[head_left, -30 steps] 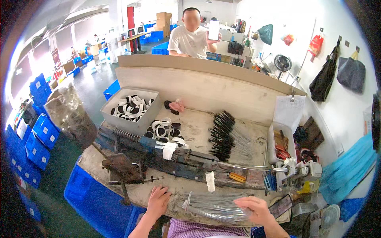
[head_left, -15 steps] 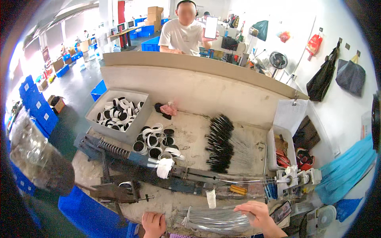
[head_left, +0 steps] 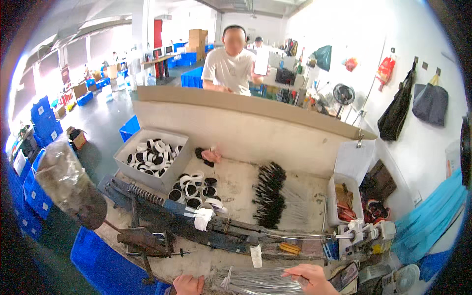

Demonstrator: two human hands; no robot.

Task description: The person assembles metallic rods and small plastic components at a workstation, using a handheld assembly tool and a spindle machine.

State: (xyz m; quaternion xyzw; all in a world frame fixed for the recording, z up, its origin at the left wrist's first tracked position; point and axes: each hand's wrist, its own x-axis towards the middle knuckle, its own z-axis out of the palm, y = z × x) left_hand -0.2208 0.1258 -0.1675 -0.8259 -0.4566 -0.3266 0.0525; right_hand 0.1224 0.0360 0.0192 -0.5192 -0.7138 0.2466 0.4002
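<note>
Wire bundle (head_left: 255,281): thin, silvery lengths lying between the hands.
Left hand (head_left: 188,285): fingers curled, by the bench (head_left: 196,260) edge left of the bundle; cannot tell whether it holds anything.
Right hand (head_left: 309,278): fingers bent over the wires' right end; pinch or mere touch, unclear.
Handling: probably light, springy, slick, apt to fan apart.
Hold: best beside the white tie (head_left: 226,278), toward the left hand.
</note>
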